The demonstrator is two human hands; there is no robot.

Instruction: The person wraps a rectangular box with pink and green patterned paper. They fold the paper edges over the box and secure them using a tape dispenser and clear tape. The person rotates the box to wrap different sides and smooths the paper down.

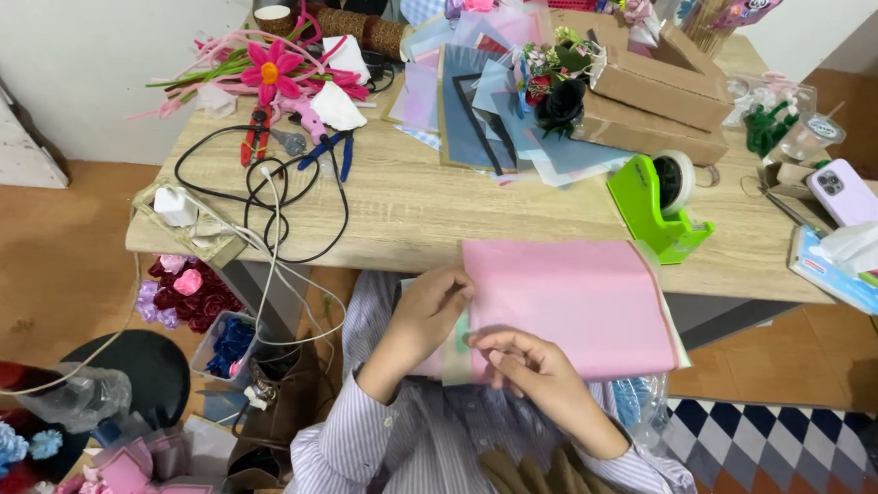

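A stack of thin paper sheets with a pink sheet (572, 305) on top hangs over the near edge of the wooden table (427, 213). My left hand (424, 313) pinches the stack's left edge, fingers curled over it. My right hand (530, 367) grips the lower left corner from below, thumb on the pink sheet. Pale green and white sheet edges show under the pink one. Both sleeves are striped lilac.
A green tape dispenser (657, 200) stands just behind the sheets. Further back lie coloured papers (482, 104), cardboard boxes (651, 91), pliers (258, 136), black and white cables (266, 201) and pipe-cleaner flowers (270, 70). A phone (847, 196) and tissues lie at right. A black stool (135, 368) stands at left.
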